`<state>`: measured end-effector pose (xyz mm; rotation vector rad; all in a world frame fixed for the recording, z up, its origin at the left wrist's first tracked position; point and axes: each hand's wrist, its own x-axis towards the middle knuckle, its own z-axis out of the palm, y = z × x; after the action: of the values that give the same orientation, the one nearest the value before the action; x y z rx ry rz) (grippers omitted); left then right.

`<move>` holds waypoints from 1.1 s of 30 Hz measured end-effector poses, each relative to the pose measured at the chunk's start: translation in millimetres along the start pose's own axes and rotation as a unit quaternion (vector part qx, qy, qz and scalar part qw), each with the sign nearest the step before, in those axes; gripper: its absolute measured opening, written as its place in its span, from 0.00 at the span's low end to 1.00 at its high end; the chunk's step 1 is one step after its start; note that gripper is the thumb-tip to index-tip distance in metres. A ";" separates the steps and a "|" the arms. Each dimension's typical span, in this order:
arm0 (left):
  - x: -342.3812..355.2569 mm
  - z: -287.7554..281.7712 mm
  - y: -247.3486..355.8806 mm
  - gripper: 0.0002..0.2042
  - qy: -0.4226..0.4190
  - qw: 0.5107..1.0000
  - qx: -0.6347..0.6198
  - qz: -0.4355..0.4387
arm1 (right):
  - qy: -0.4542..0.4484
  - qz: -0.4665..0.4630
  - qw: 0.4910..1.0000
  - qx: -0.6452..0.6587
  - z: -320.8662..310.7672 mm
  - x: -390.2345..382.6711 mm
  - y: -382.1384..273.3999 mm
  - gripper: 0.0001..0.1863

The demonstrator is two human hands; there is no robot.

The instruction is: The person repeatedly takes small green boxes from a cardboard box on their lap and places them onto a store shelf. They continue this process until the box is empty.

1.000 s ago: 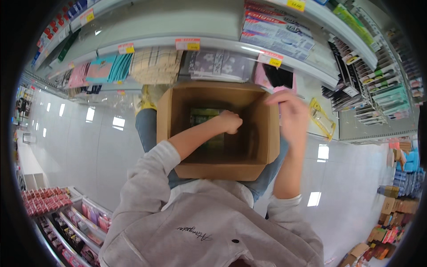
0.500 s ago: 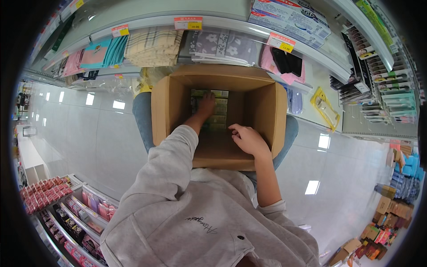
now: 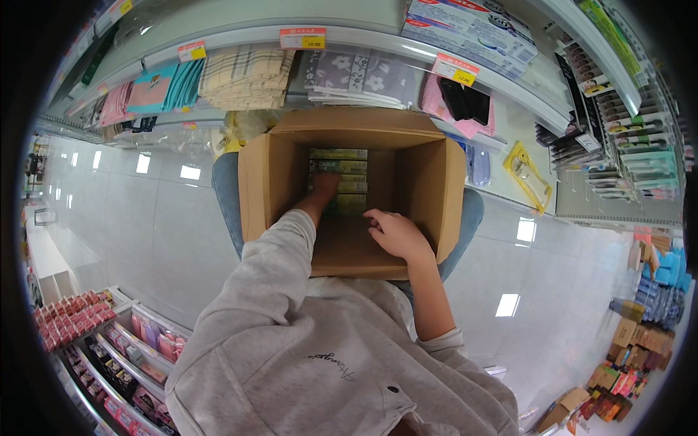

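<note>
A glossy, pale tiled floor (image 3: 145, 240) spreads through a shop aisle lined with shelving. At lower left of the frame, a curved rack (image 3: 120, 363) carries rows of small red and pink packets. At upper left, folded teal cloths (image 3: 171, 87) lie beside a soft, cream plaid stack (image 3: 243, 76) on a shelf. At center, between two denim-clad knees, a plain brown corrugated cardboard box (image 3: 252, 182) stands with its mouth facing up and its flaps spread, the longer axis of its opening running left to right. Inside, against its left half, slim, smooth green cartons (image 3: 349, 166) form a column down the frame, each long axis lying crosswise, with narrow ends toward left and right. The person's left hand (image 3: 324, 185), in shadow, rests at the cartons; its fingers are too dark to tell whether they grip one. The right hand (image 3: 396, 231) hangs over the lower right of the opening, fingers loosely bent and holding nothing, near the column's lower end. At upper right, flat black items (image 3: 465, 100) lie on pink cloth, and a yellow-edged clear packet (image 3: 527, 178) sits below. At far right, slender packs (image 3: 643, 138) hang in rows above a jumble of cartons at lower right.
</note>
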<state>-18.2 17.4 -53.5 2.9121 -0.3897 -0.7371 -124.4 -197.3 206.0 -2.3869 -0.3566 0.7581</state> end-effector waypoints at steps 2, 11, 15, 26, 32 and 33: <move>0.8 -16.4 6.4 0.13 -0.034 0.999 0.022 0.011 | 0.005 0.016 1.000 -0.002 -3.3 1.0 -1.9 0.20; -46.1 -253.1 104.3 0.28 -0.282 0.928 0.170 0.174 | 0.242 -0.037 0.968 -0.047 -6.8 3.6 -3.4 0.41; -79.8 -324.4 98.2 0.27 -0.281 0.922 0.147 0.221 | 0.340 -0.048 0.932 -0.115 -11.7 1.1 -14.6 0.39; -166.0 -376.2 22.2 0.26 -0.017 0.878 -0.355 0.320 | 0.528 -0.117 0.840 0.041 -38.2 -20.9 -36.5 0.30; -205.5 -363.6 68.7 0.18 0.409 0.789 0.039 0.457 | 0.511 -0.119 0.851 -0.004 -83.6 -57.8 -47.8 0.42; -206.9 -361.6 73.8 0.17 0.441 0.765 0.047 0.466 | 0.515 -0.129 0.847 -0.015 -92.3 -63.1 -49.2 0.44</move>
<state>-36.1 19.7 369.2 2.2315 -1.5143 0.7674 -123.4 -227.9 324.3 -2.3255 -0.2053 -0.6807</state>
